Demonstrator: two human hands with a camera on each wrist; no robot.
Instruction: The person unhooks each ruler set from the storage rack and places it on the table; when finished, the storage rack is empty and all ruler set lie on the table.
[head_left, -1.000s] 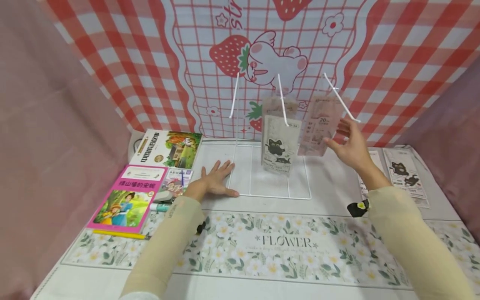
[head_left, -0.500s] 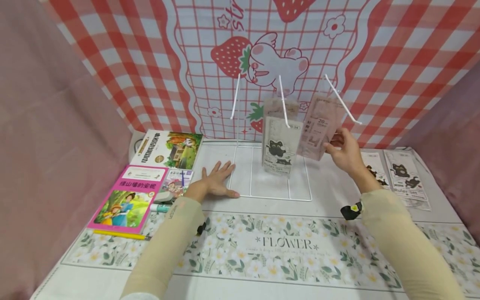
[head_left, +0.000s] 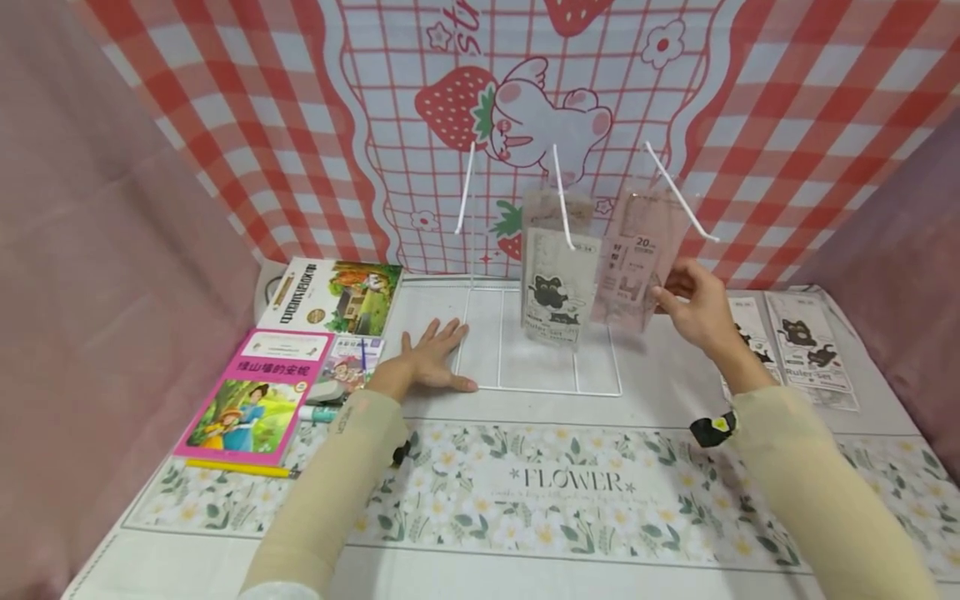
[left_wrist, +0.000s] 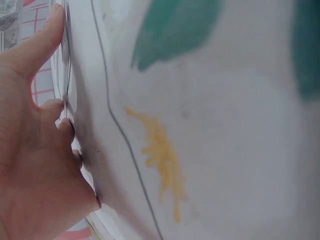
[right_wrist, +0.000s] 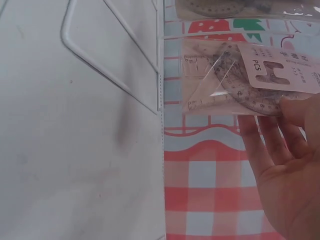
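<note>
My right hand (head_left: 697, 307) pinches the lower right edge of a pink ruler set packet (head_left: 637, 258) at the right hook of a white wire rack (head_left: 540, 392). In the right wrist view the thumb lies on the front of the clear bag, the fingers behind it; a protractor and rulers show through. A white ruler set packet (head_left: 561, 287) with a black cat hangs at the middle hook, another packet behind it. The left hook (head_left: 467, 187) carries nothing. My left hand (head_left: 431, 360) rests on the table, fingers spread, beside the rack's base.
Several cat-printed ruler set packets (head_left: 810, 346) lie at the right. Two books (head_left: 255, 400), a small packet (head_left: 348, 362), a marker (head_left: 318, 414) and a yellow pencil (head_left: 238, 468) lie at the left. A checked strawberry cloth (head_left: 787, 125) hangs behind the rack.
My right hand has moved slightly down along the pink packet's edge, and the packet has shifted and turned at its hook. The left hand stays in place.
</note>
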